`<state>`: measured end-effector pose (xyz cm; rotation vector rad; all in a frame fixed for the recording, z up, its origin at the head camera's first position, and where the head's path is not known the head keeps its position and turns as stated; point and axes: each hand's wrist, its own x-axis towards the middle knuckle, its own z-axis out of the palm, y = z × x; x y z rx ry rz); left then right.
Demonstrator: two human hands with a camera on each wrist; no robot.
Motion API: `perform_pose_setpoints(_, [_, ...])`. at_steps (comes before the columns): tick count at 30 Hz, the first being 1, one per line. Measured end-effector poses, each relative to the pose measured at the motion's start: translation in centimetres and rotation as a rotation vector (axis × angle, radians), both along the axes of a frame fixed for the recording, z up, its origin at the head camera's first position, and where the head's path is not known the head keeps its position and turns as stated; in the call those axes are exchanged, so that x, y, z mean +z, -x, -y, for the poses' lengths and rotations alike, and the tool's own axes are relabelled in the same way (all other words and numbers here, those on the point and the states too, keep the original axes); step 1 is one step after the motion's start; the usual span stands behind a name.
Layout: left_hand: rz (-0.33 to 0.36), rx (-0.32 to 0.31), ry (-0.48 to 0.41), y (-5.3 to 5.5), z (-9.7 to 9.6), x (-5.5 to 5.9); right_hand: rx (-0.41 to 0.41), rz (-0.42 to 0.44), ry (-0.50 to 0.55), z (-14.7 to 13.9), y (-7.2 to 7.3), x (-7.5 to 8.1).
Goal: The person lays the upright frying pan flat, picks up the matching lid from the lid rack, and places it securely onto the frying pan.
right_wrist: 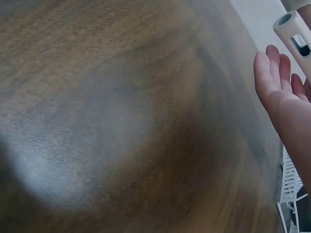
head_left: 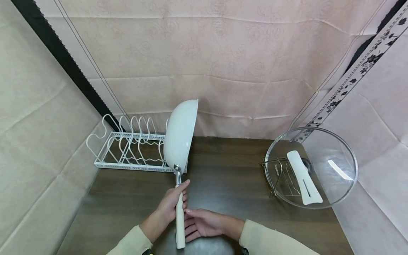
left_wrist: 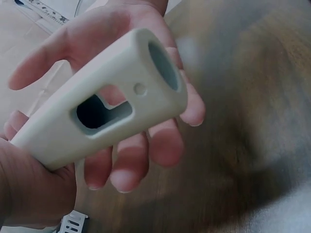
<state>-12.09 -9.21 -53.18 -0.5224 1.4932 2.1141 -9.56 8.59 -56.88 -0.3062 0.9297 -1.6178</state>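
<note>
A white frying pan [head_left: 180, 132] stands on edge at the right end of the white dish rack [head_left: 134, 165], its handle pointing toward me. My left hand [head_left: 168, 205] grips the cream handle [head_left: 180, 226] near its metal joint. Right beside the handle's lower part, my right hand [head_left: 207, 222] is held palm up with fingers extended. In the left wrist view the hollow handle end [left_wrist: 141, 87] crosses in front of the right hand's palm [left_wrist: 102, 34]. The right wrist view shows the right hand [right_wrist: 279, 82] with fingers loosely spread near the handle end [right_wrist: 294, 36].
At the right, a round glass lid [head_left: 345, 148] leans in a wire stand [head_left: 274, 177], with a white slotted spatula [head_left: 304, 177] seen over it. Pale cloth walls [head_left: 223, 53] enclose the brown wooden table [head_left: 229, 170] at the back and sides.
</note>
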Motion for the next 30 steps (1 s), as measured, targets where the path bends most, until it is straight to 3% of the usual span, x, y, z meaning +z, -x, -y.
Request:
perform_pose_setpoints(13, [0.0, -0.029, -0.028, 0.1, 0.2, 0.0, 0.081, -0.035, 0.015, 1.0, 0.6, 0.5])
perform_pose_setpoints(30, [0.019, -0.087, -0.028, 0.1, 0.5, 0.1, 0.154, 0.011, -0.022, 1.8, 0.7, 0.2])
